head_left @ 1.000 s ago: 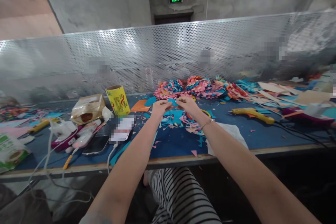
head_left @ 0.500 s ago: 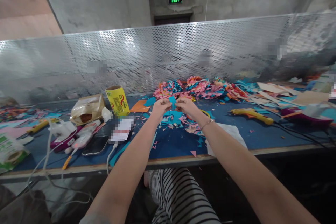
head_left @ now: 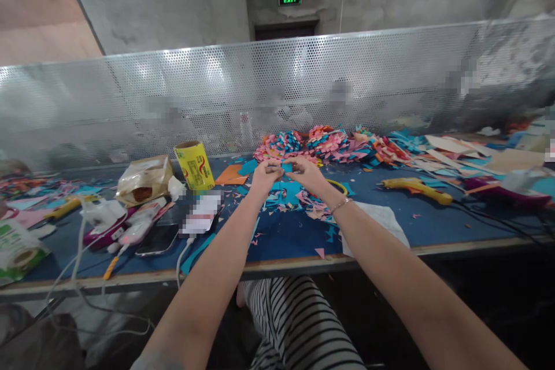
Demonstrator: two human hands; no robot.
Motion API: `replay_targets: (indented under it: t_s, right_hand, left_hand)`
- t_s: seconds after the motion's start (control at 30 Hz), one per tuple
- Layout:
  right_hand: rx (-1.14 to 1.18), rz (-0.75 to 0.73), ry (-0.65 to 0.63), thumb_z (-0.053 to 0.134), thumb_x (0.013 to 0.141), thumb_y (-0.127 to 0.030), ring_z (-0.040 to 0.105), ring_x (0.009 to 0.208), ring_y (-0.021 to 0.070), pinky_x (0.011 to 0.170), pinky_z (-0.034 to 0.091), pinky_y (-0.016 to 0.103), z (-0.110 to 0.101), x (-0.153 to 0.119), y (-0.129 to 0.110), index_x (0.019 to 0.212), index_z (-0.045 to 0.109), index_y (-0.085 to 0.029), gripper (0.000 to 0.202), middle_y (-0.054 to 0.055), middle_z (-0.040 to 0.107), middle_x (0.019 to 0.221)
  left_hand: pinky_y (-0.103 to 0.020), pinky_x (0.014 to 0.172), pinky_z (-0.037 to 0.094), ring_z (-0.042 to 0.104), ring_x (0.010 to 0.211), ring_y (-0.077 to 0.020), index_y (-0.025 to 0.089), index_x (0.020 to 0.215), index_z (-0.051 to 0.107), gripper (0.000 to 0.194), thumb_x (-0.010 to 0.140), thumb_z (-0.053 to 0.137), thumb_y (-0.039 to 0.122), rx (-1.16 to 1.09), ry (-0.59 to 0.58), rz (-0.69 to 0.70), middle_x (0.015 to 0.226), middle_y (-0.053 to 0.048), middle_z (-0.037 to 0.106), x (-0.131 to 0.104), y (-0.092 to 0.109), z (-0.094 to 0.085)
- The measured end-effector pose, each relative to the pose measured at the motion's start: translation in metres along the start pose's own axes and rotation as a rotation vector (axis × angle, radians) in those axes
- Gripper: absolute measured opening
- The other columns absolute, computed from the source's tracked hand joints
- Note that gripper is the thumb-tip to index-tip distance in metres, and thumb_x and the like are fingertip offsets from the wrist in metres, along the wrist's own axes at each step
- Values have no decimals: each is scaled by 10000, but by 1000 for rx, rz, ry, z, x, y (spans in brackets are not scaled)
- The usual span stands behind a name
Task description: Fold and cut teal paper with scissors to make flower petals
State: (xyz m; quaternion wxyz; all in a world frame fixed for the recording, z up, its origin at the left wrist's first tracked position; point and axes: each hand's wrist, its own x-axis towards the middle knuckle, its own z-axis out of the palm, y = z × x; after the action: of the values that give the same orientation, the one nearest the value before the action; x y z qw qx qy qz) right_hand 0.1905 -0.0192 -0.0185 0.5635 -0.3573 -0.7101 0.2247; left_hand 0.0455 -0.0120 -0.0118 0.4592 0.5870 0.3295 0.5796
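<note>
A small piece of blue paper (head_left: 287, 167) is pinched between my two hands, above the middle of the blue table. My left hand (head_left: 267, 173) closes on its left side with thumb and fingers. On the other side, my right hand (head_left: 306, 171) grips it the same way; that wrist wears a thin bracelet. Fingers hide part of the paper. Under the hands lie blue paper scraps (head_left: 284, 193) and pink cuttings (head_left: 318, 208). Just behind the hands sits a heap of pink, blue and orange paper flowers (head_left: 327, 143).
A yellow glue gun (head_left: 418, 189) lies at right with its black cord. At left are a yellow box (head_left: 195, 166), a brown paper bag (head_left: 145, 179), phones and white cables. White tissue (head_left: 381, 225) rests by my right forearm. A perforated metal screen (head_left: 243, 92) stands behind.
The blue paper, upright between my fingertips before, now sits lower and looks folded down or tilted. My fingers have shifted closer around it; the forearms stay nearly in place.
</note>
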Motion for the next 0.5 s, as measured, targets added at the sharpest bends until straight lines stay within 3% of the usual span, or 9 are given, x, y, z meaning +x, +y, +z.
replay_targets:
  t_s: [0.17,0.5]
  right_hand:
    - [-70,4,14,617,613,-169,568,821,171,792,461,345,0,2,3,918,631,-187,306,60,626,964]
    - [-128,-3,32,619,630,-200,572,736,165,733,469,322,-2,1,0,901,659,-181,274,34,631,780]
  left_hand:
    - [-224,534,438,525,509,-85,156,707,574,250,488,694,164,24,-31,67,576,28,593,2,-2,0]
    - [-289,709,479,603,660,-142,160,698,665,168,546,661,89,155,33,122,633,-10,641,2,1,0]
